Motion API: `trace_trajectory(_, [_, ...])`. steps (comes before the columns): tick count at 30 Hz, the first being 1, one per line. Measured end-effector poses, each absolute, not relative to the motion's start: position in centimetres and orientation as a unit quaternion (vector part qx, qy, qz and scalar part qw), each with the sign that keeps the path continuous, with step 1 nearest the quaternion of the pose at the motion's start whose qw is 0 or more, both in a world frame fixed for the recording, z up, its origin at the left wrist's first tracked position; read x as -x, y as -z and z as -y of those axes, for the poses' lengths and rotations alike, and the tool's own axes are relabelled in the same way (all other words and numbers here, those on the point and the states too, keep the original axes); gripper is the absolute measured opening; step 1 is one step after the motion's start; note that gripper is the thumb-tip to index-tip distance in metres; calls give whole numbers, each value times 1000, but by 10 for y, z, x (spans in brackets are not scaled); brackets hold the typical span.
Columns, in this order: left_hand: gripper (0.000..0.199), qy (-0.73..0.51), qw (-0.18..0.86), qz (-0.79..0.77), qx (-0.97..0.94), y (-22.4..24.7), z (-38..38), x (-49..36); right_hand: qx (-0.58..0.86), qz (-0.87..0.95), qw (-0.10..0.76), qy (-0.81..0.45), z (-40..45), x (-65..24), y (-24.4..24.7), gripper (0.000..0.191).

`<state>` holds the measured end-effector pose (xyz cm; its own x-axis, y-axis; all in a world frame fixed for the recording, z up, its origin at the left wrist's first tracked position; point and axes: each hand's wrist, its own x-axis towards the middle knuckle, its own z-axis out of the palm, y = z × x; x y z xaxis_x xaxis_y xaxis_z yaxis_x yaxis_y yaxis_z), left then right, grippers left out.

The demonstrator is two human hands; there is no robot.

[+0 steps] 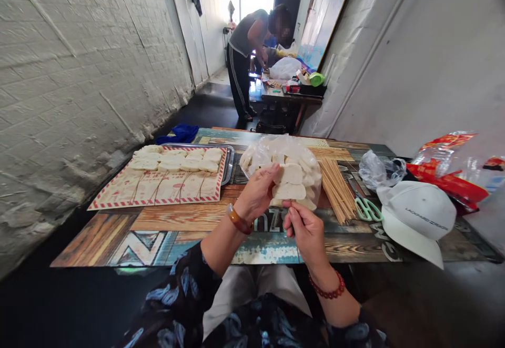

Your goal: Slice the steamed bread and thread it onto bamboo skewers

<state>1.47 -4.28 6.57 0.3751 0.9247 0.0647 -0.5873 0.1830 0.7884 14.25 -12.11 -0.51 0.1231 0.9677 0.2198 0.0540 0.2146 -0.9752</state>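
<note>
My left hand (260, 187) is closed on pale, flat, doughy slices (290, 191), stacked one above another over the table. Below them my right hand (305, 229) pinches what looks like the lower end of a thin wooden skewer, mostly hidden in the slices. Right behind the hands, a clear plastic bag (256, 151) holds more such slices. To the left, similar slices (177, 160) lie in rows on red-and-white patterned paper (118, 187), with thin sticks running from them toward me. A metal tray (229, 164) shows under the paper.
A bundle of wooden skewers (337, 190) lies right of the bag, beside green-handled scissors (369, 210). A white cap (420, 214), crumpled plastic (379, 169) and red packaging (445, 174) take up the right end. Blue cloth (179, 133) sits at the back left. Farther off, a person (248, 48) bends over another table.
</note>
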Motion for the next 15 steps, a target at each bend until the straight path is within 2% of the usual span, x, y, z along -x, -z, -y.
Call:
trace_trajectory(3, [44,-527,716,-247,-386,-63,35,-19,485,533,564,-403,115,-144,7,42])
trace_trajectory(15, [44,-528,697,-298,-384,-33,9,-32,511,505,547,-430,94,-149,21,44])
